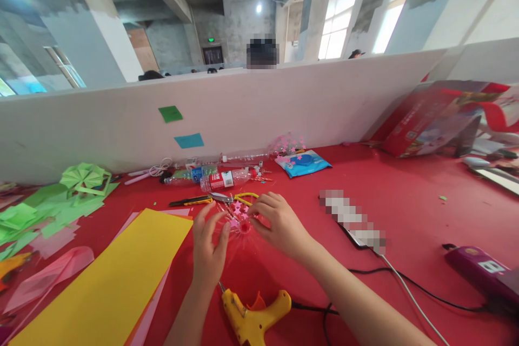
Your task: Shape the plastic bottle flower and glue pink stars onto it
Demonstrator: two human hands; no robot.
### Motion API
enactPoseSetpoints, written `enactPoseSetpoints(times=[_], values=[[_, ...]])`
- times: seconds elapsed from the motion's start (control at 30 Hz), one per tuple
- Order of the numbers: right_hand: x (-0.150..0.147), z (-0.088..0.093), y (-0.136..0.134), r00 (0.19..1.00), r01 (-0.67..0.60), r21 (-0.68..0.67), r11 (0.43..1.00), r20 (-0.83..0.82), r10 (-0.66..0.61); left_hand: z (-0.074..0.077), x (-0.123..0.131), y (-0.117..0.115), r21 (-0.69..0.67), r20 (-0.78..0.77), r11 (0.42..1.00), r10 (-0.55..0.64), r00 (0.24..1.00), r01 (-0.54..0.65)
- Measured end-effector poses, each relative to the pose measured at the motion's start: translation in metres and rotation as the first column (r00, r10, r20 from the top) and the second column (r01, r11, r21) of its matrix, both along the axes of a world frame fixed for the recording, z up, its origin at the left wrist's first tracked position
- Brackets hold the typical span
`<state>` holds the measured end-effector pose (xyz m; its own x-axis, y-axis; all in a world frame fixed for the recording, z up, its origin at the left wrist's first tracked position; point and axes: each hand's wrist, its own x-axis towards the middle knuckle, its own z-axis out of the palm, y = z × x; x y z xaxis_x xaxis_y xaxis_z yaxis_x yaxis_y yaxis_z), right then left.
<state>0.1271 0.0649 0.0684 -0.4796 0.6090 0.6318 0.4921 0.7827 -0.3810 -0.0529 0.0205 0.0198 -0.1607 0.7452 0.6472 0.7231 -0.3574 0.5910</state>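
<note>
A clear plastic piece with pink stars point(237, 208) and a pinkish round centre point(244, 227) sits on the red table between my hands. It looks like the cut end of a bottle. My left hand point(208, 248) is at its left side, fingers bent and apart. On its right side my right hand point(279, 221) has its fingers curved, with a gap between thumb and fingers. Whether the fingertips touch the plastic, I cannot tell. Just beyond lie scissors with yellow handles point(245, 198) and a yellow-black utility knife point(192, 201). A yellow glue gun point(255, 316) rests below my hands.
Yellow paper point(109, 275) and green paper scraps point(52, 203) cover the left. Plastic bottles point(222, 179) and a blue wipes pack point(304, 163) line the white partition point(243, 102). Cables point(413, 286), a blurred-out device point(352, 221) and a purple object point(478, 267) lie right.
</note>
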Motion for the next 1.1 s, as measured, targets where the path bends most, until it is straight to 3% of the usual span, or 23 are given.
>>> enactPoseSetpoints(times=[0.17,0.33,0.5,0.6,0.7,0.8,0.87,1.0,1.1], values=[[-0.006,-0.003,-0.005,0.987,0.034,0.051,0.998,0.157,-0.042,0.012,-0.008,-0.003,-0.048,0.001,0.999,-0.019,1.0,0.019],[-0.01,-0.01,-0.006,0.984,0.056,0.073,0.996,0.162,-0.068,0.015,-0.021,-0.003,-0.129,-0.003,0.991,-0.042,0.999,0.041],[-0.014,-0.012,-0.007,0.988,0.039,0.081,0.996,0.149,-0.05,0.013,-0.049,0.005,-0.245,0.175,0.967,-0.025,0.984,0.068],[-0.009,-0.006,-0.005,0.988,0.085,0.018,0.996,0.125,-0.087,0.013,-0.067,0.011,-0.32,0.361,0.942,0.029,0.932,0.095],[0.002,0.001,0.002,0.958,0.257,-0.159,0.953,0.169,-0.23,0.007,-0.077,0.016,-0.437,0.465,0.886,0.078,0.882,0.153],[0.014,0.002,0.012,0.913,0.384,-0.258,0.886,0.246,-0.325,-0.002,-0.076,0.019,-0.559,0.578,0.777,0.116,0.808,0.288],[0.019,0.002,0.017,0.905,0.402,-0.274,0.874,0.262,-0.335,-0.006,-0.073,0.02,-0.595,0.61,0.731,0.139,0.78,0.335],[0.022,0.001,0.023,0.91,0.386,-0.311,0.869,0.28,-0.304,-0.002,-0.063,0.018,-0.582,0.654,0.726,0.15,0.742,0.366],[0.019,-0.001,0.023,0.917,0.359,-0.355,0.863,0.306,-0.256,0.004,-0.055,0.015,-0.585,0.693,0.688,0.149,0.706,0.429]])
